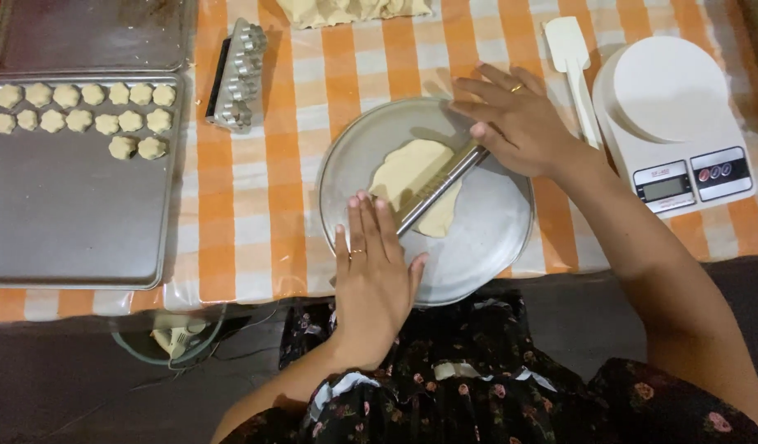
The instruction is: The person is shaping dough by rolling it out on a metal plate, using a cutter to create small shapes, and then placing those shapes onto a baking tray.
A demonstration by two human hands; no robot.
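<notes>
A flat sheet of pale dough (412, 168) lies on a round metal plate (494, 238). A thin metal rolling rod (441, 187) lies diagonally across the dough. My left hand (372, 275) rests flat, fingers stretched, with its fingertips on the rod's lower end. My right hand (519, 123) lies flat over the rod's upper end, fingers spread, a ring on one finger. Neither hand is closed around the rod.
A baking tray (74, 222) at left holds several small flower-shaped dough pieces (83, 111). A metal cutter mould (239, 76) lies beside it. A white spatula (576, 66) and white kitchen scale (675, 123) sit at right; more dough (346, 10) at the top edge. The cloth is orange-checked.
</notes>
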